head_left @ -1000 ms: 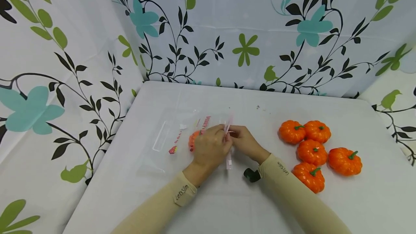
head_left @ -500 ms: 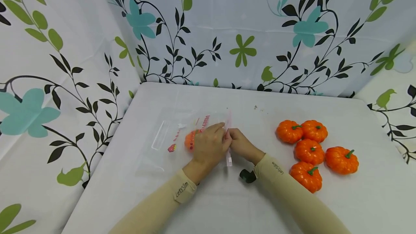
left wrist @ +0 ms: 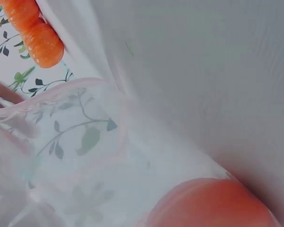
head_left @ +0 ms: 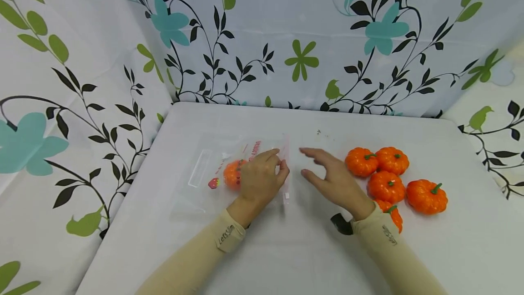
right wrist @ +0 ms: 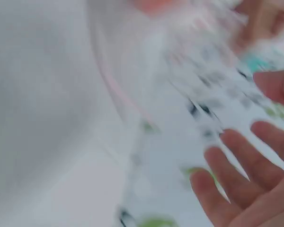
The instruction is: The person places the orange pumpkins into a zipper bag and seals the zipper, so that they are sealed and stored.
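A clear plastic zip bag point(head_left: 192, 201) with red print and a pinkish edge lies flat on the table. Inside it is a small orange pumpkin point(head_left: 231, 175), partly covered by my left hand point(head_left: 260, 180). That hand's thumb and fingers are bent at the bag's mouth, holding it near the pinkish strip. My right hand point(head_left: 339, 185) is off the bag, just to its right, with fingers and thumb spread and nothing held. In the left wrist view, the bag's film stands lifted along its mouth, and a blurred orange pumpkin point(left wrist: 210, 205) shows at the bottom.
Several orange pumpkins with green stems, including one at the far right point(head_left: 427, 197), sit together on the white table point(head_left: 294, 263) beyond my right hand. One is partly behind the right sleeve point(head_left: 389, 240). A leaf-patterned curtain point(head_left: 262, 22) stands around the table's back and sides.
My right hand has let go of the bag's mouth and moved right towards the pumpkins, its fingers spreading. My left hand stays at the bag, which now lies flatter.
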`<state>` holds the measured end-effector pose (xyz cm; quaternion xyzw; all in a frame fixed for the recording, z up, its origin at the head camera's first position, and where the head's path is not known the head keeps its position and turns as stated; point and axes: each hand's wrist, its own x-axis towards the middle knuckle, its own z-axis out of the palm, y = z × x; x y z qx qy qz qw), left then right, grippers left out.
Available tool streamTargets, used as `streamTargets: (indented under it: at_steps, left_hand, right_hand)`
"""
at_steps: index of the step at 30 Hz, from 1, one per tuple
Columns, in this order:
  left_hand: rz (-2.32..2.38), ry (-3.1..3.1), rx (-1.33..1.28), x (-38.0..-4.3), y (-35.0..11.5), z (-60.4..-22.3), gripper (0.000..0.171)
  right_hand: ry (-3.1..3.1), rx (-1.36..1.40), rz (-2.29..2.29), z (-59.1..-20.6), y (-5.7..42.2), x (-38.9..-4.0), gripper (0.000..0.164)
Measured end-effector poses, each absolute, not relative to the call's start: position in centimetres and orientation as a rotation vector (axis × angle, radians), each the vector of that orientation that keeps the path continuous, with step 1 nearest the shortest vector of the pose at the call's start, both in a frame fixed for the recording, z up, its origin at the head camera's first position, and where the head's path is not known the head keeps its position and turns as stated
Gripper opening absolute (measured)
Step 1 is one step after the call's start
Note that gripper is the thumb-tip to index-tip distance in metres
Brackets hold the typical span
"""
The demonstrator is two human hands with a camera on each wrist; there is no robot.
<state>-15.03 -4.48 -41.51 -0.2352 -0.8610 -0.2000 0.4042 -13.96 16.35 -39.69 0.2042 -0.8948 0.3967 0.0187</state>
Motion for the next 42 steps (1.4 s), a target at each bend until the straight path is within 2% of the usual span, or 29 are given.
streamTargets:
  at_steps: [6, 8, 11, 14, 22, 24, 29, 39, 42]
  left_hand:
    - [-0.494, -2.195, -0.549, -15.5, -4.6, -41.3, 0.012]
    - [-0.499, -2.207, -0.542, -15.5, -4.7, -41.3, 0.012]
    - [-0.504, -2.217, -0.536, -15.6, -4.7, -41.4, 0.011]
    - [-0.496, -2.222, -0.530, -15.7, -4.7, -41.4, 0.011]
    - [-0.493, -2.245, -0.529, -15.8, -4.8, -41.4, 0.012]
    - [-0.491, -2.252, -0.527, -15.7, -4.8, -41.4, 0.012]
    - [-0.493, -2.264, -0.525, -15.8, -4.8, -41.6, 0.012]
    - [-0.511, -2.263, -0.530, -15.8, -5.0, -41.6, 0.011]
    - [-0.527, -2.274, -0.533, -15.7, -5.1, -41.6, 0.012]
  right_hand:
    - [-2.798, 0.317, 0.942, -34.8, 22.3, -11.6, 0.119]
    - [-2.844, 0.194, 0.899, -33.8, 24.1, -10.8, 0.135]
    - [-2.924, 0.036, 0.829, -33.3, 26.6, -9.7, 0.147]
    - [-3.021, -0.096, 0.784, -33.8, 28.5, -8.9, 0.151]
    - [-3.418, -0.299, 0.629, -35.3, 31.3, -8.2, 0.146]
    - [-3.473, -0.285, 0.584, -35.6, 31.5, -8.1, 0.134]
    - [-3.540, -0.283, 0.556, -36.1, 31.4, -7.7, 0.093]
    - [-3.631, -0.211, 0.596, -38.7, 30.3, -7.9, 0.095]
    - [-3.623, -0.109, 0.598, -38.7, 29.6, -7.9, 0.095]
